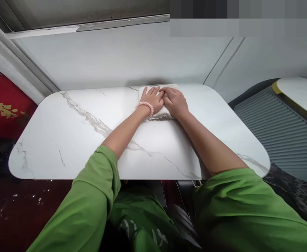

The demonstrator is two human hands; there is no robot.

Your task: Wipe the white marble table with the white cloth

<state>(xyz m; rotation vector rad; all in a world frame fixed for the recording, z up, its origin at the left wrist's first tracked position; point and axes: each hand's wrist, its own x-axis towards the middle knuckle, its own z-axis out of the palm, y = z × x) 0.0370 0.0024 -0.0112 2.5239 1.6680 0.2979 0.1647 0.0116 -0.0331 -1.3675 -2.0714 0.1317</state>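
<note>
A folded white cloth (162, 116) lies on the white marble-patterned table (90, 150), close to the wall-side edge. My left hand (153, 99) rests flat on it with the fingers spread; a pink coiled band circles that wrist. Beside it, my right hand (176, 102) presses on the cloth with its fingers bent and closed, its fingertips meeting those of the left hand. Part of the cloth is hidden under both hands.
Behind the table rises a pale wall panel (116, 56). At the left hangs a red cloth item with a gold pattern (3, 110). To the right are a grey ribbed surface (269, 133) and another white tabletop (303, 92). A dark red shiny floor (24, 210) shows at lower left.
</note>
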